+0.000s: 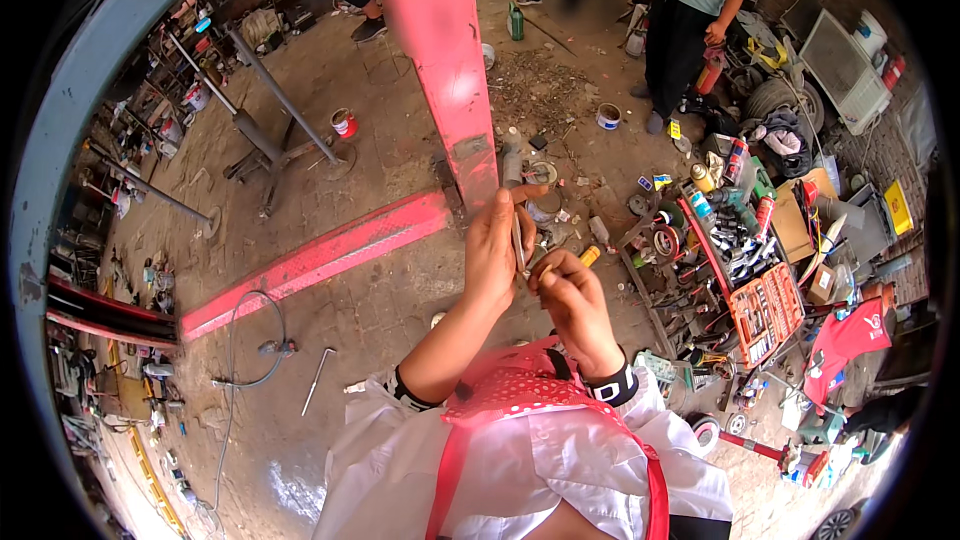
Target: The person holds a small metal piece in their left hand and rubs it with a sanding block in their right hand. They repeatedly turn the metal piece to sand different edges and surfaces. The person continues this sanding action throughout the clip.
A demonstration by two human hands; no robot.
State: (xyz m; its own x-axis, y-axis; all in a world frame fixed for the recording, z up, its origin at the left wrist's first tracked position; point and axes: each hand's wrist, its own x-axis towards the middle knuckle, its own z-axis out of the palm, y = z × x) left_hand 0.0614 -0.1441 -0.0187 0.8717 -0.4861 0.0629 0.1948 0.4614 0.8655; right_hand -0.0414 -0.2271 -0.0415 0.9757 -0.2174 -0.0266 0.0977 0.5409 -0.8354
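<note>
In front of my chest, my left hand (494,252) is closed around a thin, pale metallic piece (519,244), its fingers pointing away from me. What kind of piece it is does not show, since the fingers cover most of it. Close against its lower end, my right hand (572,302) is closed in a pinch at the fingertips. Whatever sits between those fingertips is too small to name. Both hands are up in the air above the floor, almost touching each other.
A red steel post (435,50) and a red floor beam (320,265) stand ahead and left. On the right are a cluttered tool bench (705,250) and an orange socket set case (765,312). A person (700,0) stands beyond. A hose (232,360) lies on the floor.
</note>
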